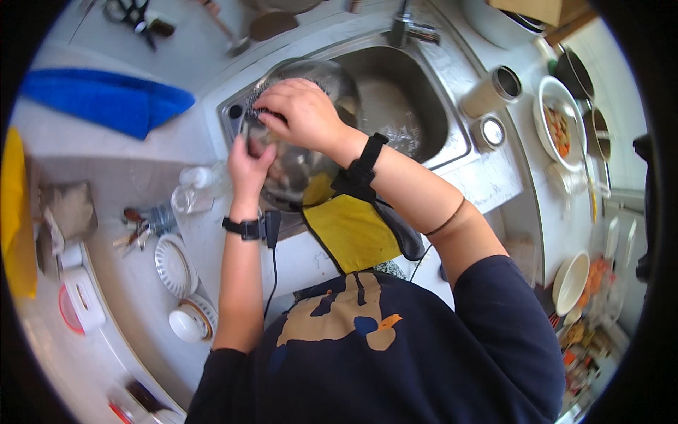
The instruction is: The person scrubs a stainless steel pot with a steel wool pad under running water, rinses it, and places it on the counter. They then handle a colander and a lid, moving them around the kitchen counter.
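A round, shiny metal vessel, perhaps a basin or a pan, rests over the left part of the stainless steel sink. My left hand grips its left rim with the thumb bent inward. Over its upper part, my right hand is closed on a steel wool scourer, whose wiry edges show around the fingers. My palm hides most of the scourer. Below the vessel, a yellow cloth with a dark border hangs over the front of the counter.
The faucet stands behind the sink. Right of it are a tall metal-rimmed cup, a small jar and a white bowl of food. Leftward lie a blue cloth, clear plastic bottles and a ribbed white dish.
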`<act>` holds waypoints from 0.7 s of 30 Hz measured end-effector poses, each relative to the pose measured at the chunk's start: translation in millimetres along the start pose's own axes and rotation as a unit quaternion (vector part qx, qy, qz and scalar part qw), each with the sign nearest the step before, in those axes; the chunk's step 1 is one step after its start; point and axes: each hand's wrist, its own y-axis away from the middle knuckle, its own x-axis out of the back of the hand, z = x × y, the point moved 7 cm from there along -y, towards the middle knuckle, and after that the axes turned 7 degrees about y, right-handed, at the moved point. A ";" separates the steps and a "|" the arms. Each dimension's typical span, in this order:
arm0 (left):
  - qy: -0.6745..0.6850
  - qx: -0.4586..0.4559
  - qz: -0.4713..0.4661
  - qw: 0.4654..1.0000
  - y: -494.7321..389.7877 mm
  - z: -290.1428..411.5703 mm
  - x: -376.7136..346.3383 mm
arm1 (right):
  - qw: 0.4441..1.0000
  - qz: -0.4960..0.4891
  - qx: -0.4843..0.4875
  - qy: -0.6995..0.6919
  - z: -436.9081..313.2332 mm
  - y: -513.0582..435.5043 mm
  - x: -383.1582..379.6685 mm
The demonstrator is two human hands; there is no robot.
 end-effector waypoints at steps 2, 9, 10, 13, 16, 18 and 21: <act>-0.030 -0.010 -0.032 0.999 -8.6 -3.5 -4.8 | 0.995 -0.059 -0.075 0.043 4.1 -13.6 -2.3; 0.224 0.169 0.025 0.960 54.5 -55.0 -5.2 | 0.912 -0.113 -0.387 0.081 128.4 12.6 -14.5; 0.240 0.134 0.056 0.960 59.9 -53.4 -2.8 | 0.903 -0.153 -0.398 0.058 140.9 20.6 -25.0; 0.216 0.110 0.119 0.963 56.2 -53.0 4.0 | 0.896 -0.182 -0.402 0.044 158.6 26.7 -36.9; 0.144 0.103 0.093 0.980 22.2 -47.6 9.7 | 0.914 -0.206 -0.349 0.013 141.1 4.2 -41.3; 0.129 0.105 0.072 0.984 4.0 -43.2 7.1 | 0.923 -0.183 -0.337 0.023 121.5 -13.2 -36.2; 0.103 0.094 0.048 0.989 -8.0 -32.5 2.4 | 0.954 -0.211 -0.214 0.018 68.5 -32.5 -44.7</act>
